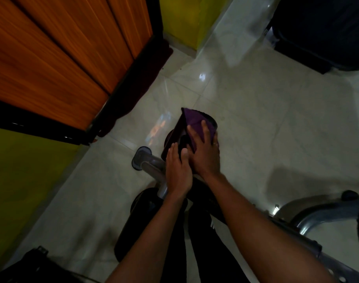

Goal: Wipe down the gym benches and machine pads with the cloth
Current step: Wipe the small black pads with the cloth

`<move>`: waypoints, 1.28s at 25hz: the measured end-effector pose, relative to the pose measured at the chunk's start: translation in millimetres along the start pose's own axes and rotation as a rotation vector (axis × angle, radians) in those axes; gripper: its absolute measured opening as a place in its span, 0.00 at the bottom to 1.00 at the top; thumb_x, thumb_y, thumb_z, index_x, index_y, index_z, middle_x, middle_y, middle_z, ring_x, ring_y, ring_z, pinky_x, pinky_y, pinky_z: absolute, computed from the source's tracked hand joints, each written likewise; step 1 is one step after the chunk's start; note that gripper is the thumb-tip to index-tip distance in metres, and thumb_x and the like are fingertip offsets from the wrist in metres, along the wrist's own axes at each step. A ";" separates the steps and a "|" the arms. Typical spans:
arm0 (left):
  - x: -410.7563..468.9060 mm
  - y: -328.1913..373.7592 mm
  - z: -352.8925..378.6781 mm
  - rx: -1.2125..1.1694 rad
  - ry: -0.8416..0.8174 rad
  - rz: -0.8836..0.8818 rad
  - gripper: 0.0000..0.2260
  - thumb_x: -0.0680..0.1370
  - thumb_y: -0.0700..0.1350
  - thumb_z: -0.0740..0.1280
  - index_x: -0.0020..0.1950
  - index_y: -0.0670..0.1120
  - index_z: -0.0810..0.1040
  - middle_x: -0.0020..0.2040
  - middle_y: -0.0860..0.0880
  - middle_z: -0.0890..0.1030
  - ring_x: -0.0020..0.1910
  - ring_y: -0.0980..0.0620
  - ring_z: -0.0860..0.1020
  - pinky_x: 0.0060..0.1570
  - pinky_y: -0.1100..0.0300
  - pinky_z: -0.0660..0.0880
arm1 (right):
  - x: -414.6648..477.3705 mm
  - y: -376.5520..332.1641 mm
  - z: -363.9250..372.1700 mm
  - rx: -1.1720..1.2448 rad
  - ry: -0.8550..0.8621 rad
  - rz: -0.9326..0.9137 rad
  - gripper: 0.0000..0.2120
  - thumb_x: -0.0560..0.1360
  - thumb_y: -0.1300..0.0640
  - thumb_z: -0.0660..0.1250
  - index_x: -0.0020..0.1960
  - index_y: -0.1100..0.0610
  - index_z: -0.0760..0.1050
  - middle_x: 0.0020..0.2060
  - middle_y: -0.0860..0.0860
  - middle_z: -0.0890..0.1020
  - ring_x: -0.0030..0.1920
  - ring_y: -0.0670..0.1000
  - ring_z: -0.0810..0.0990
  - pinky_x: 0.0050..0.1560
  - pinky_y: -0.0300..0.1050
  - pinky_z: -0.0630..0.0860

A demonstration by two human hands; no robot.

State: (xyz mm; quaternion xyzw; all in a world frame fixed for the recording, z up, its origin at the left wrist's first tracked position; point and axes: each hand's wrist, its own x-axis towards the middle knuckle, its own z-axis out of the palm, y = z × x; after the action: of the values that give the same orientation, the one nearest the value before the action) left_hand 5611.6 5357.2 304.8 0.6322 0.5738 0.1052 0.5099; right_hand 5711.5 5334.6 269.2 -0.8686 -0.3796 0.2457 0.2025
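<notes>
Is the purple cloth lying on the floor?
No, the right hand presses the purple cloth flat onto the dark machine pad, up off the tiled floor.

Pad (174, 137) mostly hid by cloth (195, 120); machine (321, 27) cropped top-R.

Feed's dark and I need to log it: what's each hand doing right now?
Left hand: grips the roller pad.
Right hand: open, pressing the purple cloth flat on the pad.
</notes>
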 end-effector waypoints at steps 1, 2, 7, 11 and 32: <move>10.3 -2.8 -2.2 -0.024 0.005 -0.013 0.26 0.86 0.56 0.52 0.81 0.45 0.61 0.80 0.49 0.62 0.79 0.52 0.58 0.78 0.55 0.54 | 9.7 3.8 -0.6 0.053 0.044 0.028 0.29 0.80 0.40 0.57 0.80 0.37 0.57 0.83 0.46 0.45 0.81 0.63 0.51 0.76 0.64 0.60; 23.3 -7.6 -3.5 -0.054 0.013 -0.036 0.26 0.86 0.56 0.52 0.79 0.44 0.63 0.79 0.47 0.65 0.78 0.50 0.61 0.78 0.52 0.56 | 16.1 6.1 -0.4 0.132 0.075 0.077 0.29 0.81 0.41 0.59 0.81 0.38 0.56 0.83 0.46 0.46 0.81 0.59 0.52 0.76 0.63 0.62; 65.5 -22.3 -13.8 -0.017 -0.052 -0.147 0.38 0.79 0.72 0.47 0.75 0.47 0.70 0.73 0.45 0.73 0.72 0.47 0.70 0.74 0.44 0.64 | -24.4 4.9 22.8 0.447 0.155 0.283 0.31 0.83 0.43 0.60 0.82 0.39 0.49 0.83 0.47 0.47 0.81 0.53 0.56 0.73 0.61 0.68; 30.6 -8.5 -4.8 0.147 -0.073 -0.041 0.29 0.85 0.61 0.47 0.82 0.47 0.56 0.82 0.51 0.57 0.80 0.53 0.54 0.79 0.52 0.49 | -74.1 8.7 47.9 0.250 0.011 -0.011 0.35 0.79 0.37 0.58 0.80 0.32 0.44 0.82 0.43 0.37 0.82 0.58 0.45 0.75 0.67 0.62; 68.2 -37.4 -7.2 -0.025 -0.001 -0.137 0.21 0.87 0.48 0.52 0.79 0.43 0.64 0.77 0.45 0.68 0.76 0.48 0.65 0.75 0.59 0.60 | -4.9 1.4 18.8 0.119 0.112 0.028 0.26 0.82 0.42 0.56 0.80 0.39 0.59 0.83 0.48 0.48 0.80 0.63 0.53 0.75 0.66 0.59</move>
State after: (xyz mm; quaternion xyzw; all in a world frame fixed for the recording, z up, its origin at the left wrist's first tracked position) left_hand 5605.1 5411.1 248.6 0.5851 0.6140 0.0769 0.5242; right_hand 5698.5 5333.1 254.7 -0.8726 -0.3403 0.2218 0.2711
